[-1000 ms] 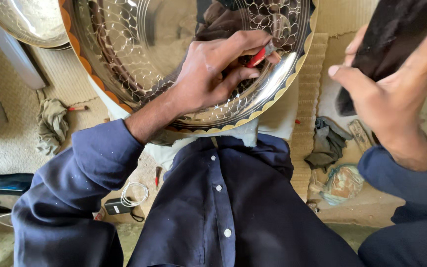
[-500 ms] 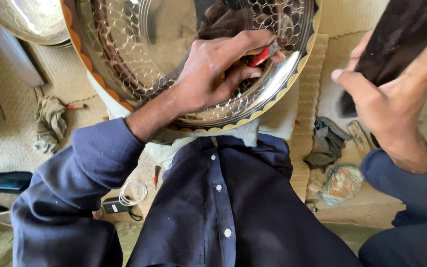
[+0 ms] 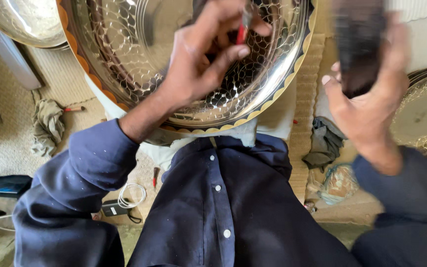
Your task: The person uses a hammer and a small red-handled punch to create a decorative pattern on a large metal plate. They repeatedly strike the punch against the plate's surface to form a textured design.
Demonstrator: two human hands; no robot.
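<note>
- Your left hand is closed around a slim red-handled metal punch, thumb and fingertips pinching it, tip set down on the big round engraved brass tray.
- That tray lies right under your left hand, propped on your lap against your dark blue button shirt, its scalloped orange-and-gold rim toward you.
- Your right hand is up and off to the side, well clear of the tray, wrapped around a dark blocky mallet-like tool; it's blurred, so its exact shape I can't tell.
- Progress, as I read it: the honeycomb pattern already covers much of the tray around your left fingers, while the smooth middle beyond them looks unworked.
- Past your right hand sits another round golden patterned tray; below it, a dark crumpled rag.
- Left of your left arm lies a grey cloth.
</note>
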